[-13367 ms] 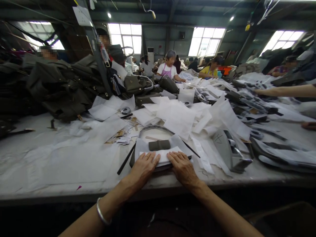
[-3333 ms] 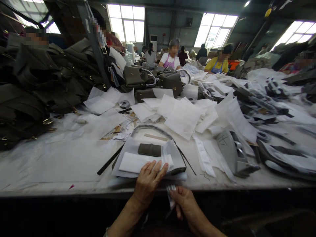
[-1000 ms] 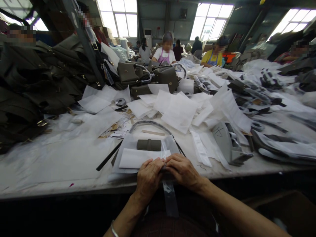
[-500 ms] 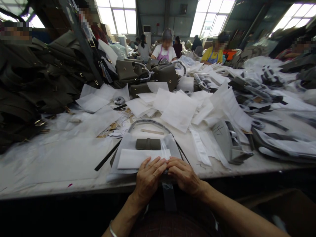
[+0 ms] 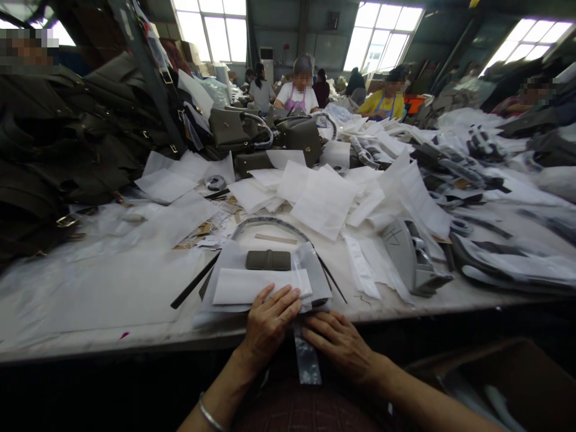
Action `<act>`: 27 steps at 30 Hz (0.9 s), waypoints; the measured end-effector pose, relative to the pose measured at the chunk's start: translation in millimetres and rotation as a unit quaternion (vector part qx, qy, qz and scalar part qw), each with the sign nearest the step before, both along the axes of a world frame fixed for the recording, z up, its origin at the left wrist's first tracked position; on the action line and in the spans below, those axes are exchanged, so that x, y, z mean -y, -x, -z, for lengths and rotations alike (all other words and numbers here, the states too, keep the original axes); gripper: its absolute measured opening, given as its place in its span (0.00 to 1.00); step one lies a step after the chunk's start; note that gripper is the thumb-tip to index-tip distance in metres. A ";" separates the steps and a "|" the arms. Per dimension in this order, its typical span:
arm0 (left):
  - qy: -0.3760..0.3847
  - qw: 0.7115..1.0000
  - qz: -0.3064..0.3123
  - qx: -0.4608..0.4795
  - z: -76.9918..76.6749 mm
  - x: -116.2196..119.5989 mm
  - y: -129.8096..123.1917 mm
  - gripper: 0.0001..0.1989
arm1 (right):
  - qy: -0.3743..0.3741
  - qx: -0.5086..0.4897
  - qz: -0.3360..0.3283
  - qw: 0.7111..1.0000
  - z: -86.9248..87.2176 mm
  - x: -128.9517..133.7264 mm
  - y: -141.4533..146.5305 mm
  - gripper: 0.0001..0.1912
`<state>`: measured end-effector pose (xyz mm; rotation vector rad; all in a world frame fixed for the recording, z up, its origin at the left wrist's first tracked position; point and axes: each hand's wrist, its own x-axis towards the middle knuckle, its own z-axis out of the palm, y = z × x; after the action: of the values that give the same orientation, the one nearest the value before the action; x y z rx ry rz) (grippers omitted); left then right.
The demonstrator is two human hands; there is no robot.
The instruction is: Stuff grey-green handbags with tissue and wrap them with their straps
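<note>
- The dark bag (image 5: 321,303) lies flat at the near edge of the table (image 5: 148,349), in front of the person and mostly hidden by a pale sheet (image 5: 230,253); its wrapped handle (image 5: 270,220) arches away from the person.
- On that sheet are a folded white paper (image 5: 252,287) and, just beyond it, a small olive piece (image 5: 269,260) with a band round its middle.
- The left hand (image 5: 270,318) is laid over the right end of the folded paper, fingers extended and close together, grasping nothing visible.
- The right hand (image 5: 342,342) is at the bag's near edge, fingers bent, beside a clear strip (image 5: 308,363) that hangs below the table edge. Whether it pinches the strip or only touches it, I cannot tell.
- The step in hand looks like steadying the folded paper while the right fingers work along the near edge.
- From here, a move calls for light pressure from the left hand, so the layers do not slide, and control of the strip's loose end.
- Dark straps (image 5: 194,281) slant out on both sides of the bag; a tan strip (image 5: 275,238) lies within the handle's arch.
- Farther out are loose white sheets (image 5: 326,201), a grey piece with a handwritten mark (image 5: 398,249) and heaped dark bags (image 5: 85,144).
</note>
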<state>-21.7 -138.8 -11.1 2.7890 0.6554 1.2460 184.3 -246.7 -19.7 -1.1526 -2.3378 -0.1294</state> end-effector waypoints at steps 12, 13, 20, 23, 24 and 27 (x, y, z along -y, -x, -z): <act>-0.010 1.000 -0.006 -0.006 3.6 0.2 1.1 0.17 | 0.006 -0.149 -0.021 0.989 -3.8 -9.6 24.8 0.12; -0.012 1.000 -0.008 -0.006 4.6 0.3 0.9 0.17 | 0.020 -0.165 -0.023 0.986 -3.1 -8.7 25.6 0.12; -0.007 1.000 -0.016 -0.004 10.3 0.8 -1.7 0.15 | 0.075 -0.197 -0.029 0.977 -21.7 -5.5 23.1 0.13; -0.003 1.000 -0.021 0.001 11.7 2.0 -2.6 0.14 | 0.056 -0.196 -0.034 0.978 -39.6 -13.8 19.1 0.13; -0.001 1.000 -0.023 0.002 11.3 2.8 -2.7 0.13 | 0.048 -0.189 -0.034 0.980 -45.2 -17.3 18.0 0.12; 0.021 1.000 -0.017 0.005 5.4 5.5 -2.3 0.14 | 0.011 -0.159 -0.020 0.987 -57.5 -27.8 16.3 0.11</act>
<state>-19.4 -144.3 -16.5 2.7473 0.7222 1.2366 168.0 -218.9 37.8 -1.0487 -2.0815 0.0894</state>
